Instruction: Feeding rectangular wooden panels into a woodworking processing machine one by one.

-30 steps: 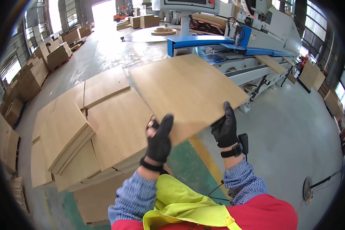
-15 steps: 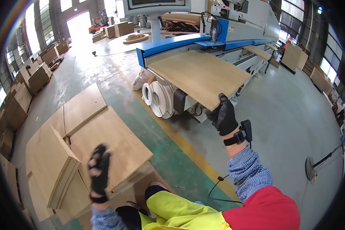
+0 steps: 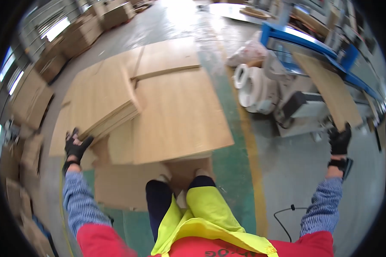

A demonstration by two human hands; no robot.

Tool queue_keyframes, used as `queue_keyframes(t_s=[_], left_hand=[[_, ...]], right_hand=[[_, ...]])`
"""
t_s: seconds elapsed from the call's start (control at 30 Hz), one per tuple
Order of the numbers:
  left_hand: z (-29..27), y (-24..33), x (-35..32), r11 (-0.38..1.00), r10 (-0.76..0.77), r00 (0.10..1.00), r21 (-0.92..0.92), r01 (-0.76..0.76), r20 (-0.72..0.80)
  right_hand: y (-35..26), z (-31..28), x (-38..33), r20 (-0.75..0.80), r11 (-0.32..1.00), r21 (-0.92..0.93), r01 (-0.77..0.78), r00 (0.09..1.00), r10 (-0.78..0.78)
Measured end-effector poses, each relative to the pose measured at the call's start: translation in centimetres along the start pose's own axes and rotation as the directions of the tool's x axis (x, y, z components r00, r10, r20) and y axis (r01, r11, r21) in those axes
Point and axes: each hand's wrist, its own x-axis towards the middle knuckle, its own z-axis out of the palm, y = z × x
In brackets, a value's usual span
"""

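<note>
My right hand (image 3: 339,139), in a black glove, grips the near edge of a light wooden panel (image 3: 328,91) that lies on the blue machine (image 3: 305,42) at the right. My left hand (image 3: 74,145), also gloved, is spread open at the near corner of a stack of wooden panels (image 3: 103,100) on the left and holds nothing. A larger stack of panels (image 3: 176,115) lies in front of my legs, between the two hands.
White plastic rolls (image 3: 253,88) and a crumpled bag (image 3: 246,53) lie at the foot of the machine. A yellow floor line (image 3: 249,145) runs past the green strip. More panel stacks (image 3: 28,103) line the left side. A black cable (image 3: 283,216) lies on the floor.
My right hand has carried the panel further right onto the machine. My left hand has swung out left to the corner of the left stack. My view has dropped toward the floor.
</note>
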Motion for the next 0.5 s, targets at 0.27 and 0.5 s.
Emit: queue_keyframes(t_s=[0.27, 0.5], left_hand=[[-1.8, 0.8, -1.3, 0.908, -0.401, 0.913, 0.163, 0.386, 0.07], [0.8, -0.7, -0.5, 0.959, -0.263, 0.96, 0.081, 0.271, -0.1]], right_hand=[[0.2, 2.3, -1.2, 0.035, 0.963, -0.239, 0.128, 0.992, -0.123], [-0.9, -11.5, 9.4, 0.633, -0.493, -0.769, 0.407, 0.383, -0.672]])
